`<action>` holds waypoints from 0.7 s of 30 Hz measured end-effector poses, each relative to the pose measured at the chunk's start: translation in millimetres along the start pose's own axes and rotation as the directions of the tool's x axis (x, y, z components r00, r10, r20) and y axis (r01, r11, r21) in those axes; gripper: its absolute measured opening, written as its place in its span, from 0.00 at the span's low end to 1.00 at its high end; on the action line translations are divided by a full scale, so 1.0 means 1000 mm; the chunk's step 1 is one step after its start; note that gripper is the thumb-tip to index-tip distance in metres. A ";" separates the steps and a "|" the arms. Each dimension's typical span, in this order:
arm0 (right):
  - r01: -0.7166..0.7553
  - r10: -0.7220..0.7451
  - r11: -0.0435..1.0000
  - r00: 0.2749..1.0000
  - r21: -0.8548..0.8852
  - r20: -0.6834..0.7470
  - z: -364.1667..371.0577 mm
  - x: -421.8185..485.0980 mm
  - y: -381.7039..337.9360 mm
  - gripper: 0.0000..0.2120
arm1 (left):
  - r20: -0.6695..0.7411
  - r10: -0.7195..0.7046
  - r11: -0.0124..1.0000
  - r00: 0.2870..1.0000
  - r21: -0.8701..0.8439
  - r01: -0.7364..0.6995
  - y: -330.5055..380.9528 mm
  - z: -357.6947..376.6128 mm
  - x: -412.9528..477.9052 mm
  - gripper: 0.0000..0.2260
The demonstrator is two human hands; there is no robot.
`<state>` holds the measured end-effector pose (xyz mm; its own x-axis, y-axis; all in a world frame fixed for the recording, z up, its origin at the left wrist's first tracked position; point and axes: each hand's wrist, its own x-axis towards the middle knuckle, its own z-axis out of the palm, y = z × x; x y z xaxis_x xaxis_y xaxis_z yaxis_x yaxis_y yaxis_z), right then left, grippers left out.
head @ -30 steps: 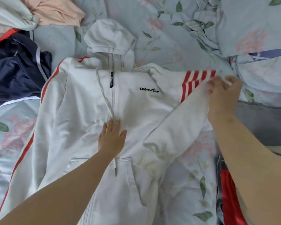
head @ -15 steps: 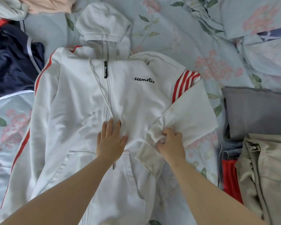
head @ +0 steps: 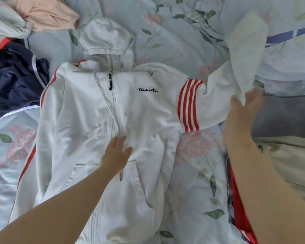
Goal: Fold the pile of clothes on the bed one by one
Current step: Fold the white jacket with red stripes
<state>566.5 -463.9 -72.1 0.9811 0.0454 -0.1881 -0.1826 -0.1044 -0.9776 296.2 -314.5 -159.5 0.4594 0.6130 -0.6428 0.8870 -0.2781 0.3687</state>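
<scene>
White zip-up hooded sweatshirt with red stripes (head: 88, 120) lies front-up and zipped on light-blue floral bedsheet (head: 192, 182), hood toward top. Left hand (head: 115, 155) released, flat, palm down on sweatshirt front beside zipper, just above pocket. Right hand (head: 241, 117) at the sweatshirt's striped sleeve (head: 217, 103), which is stretched out sideways with its end raised and blurred; cloth sits between thumb and fingers, grip or not cannot tell. Navy jacket (head: 16, 85) and peach garment (head: 48, 14) at left, grey folded cloth (head: 285, 113), beige garment (head: 289, 159) and red cloth (head: 239, 217) at right
</scene>
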 end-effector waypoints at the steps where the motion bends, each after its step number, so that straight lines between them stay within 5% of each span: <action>1: -0.072 0.079 0.989 0.996 -0.129 0.045 -0.001 -0.020 0.016 0.19 | 0.013 0.000 1.000 1.000 0.007 0.000 -0.002 0.000 -0.005 0.26; 3: -0.294 0.348 0.874 0.935 -0.387 0.075 -0.009 -0.069 0.060 0.15 | 0.035 -0.009 1.000 0.999 0.023 0.008 -0.006 0.003 -0.015 0.26; 5: -0.468 0.597 0.720 0.794 -0.512 0.114 -0.022 -0.113 0.101 0.13 | 0.034 -0.007 0.999 0.999 0.036 0.006 -0.013 0.009 -0.027 0.26; 9: -0.484 0.689 0.688 0.670 -0.541 0.276 -0.038 -0.160 0.129 0.06 | -0.014 0.105 0.990 0.994 0.093 -0.104 -0.034 0.024 -0.050 0.26; 13: -0.498 0.770 0.632 0.494 -0.594 0.405 -0.035 -0.189 0.127 0.10 | -0.001 0.159 0.977 0.987 0.142 -0.157 -0.060 0.039 -0.075 0.26; 17: -0.459 0.793 0.594 0.474 -0.660 0.384 -0.040 -0.207 0.125 0.10 | 0.081 0.195 0.941 0.977 0.265 -0.210 -0.079 0.047 -0.102 0.28; 21: -0.605 0.766 0.641 0.549 -0.473 0.334 -0.034 -0.211 0.115 0.07 | 0.140 0.281 0.918 0.949 0.250 -0.309 -0.082 0.050 -0.120 0.30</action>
<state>340.6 -519.3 -141.5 0.3778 0.2772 -0.8834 -0.6804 -0.5639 -0.4680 170.2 -402.5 -146.6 0.6921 0.4002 -0.6007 0.6842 -0.6290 0.3691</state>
